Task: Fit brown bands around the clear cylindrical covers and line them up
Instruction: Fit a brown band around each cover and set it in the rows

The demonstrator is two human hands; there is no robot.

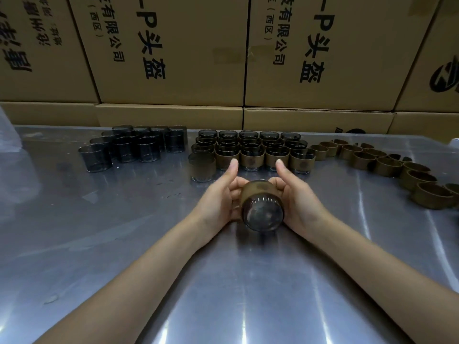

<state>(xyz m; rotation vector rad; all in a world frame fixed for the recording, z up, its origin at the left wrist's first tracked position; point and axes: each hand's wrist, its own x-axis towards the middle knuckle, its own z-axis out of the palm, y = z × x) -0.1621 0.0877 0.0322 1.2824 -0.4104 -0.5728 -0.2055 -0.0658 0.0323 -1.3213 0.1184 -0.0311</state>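
Hands are gripping a clear smoky cylindrical cover (262, 209), tipped on its side just above the steel worktop (99, 244), a brown paper band (258, 191) partly on it.

Left hand (221, 194) and right hand (295, 194) are curling fingers round it, thumbs raised; uneven pushing is likely skewing or creasing the band. Banded rows (250, 152) are crowding close ahead, bare covers (134, 147) left, loose bands (387, 165) right.

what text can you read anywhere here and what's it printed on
"-P头盔" on the middle cardboard box
"有限公司 (西区)" on the same box, smaller
"-P头盔" and "有限公司 (西区)" again on the right box
Left box print: cut off, unreadable
Round marks on the brown bands: too small
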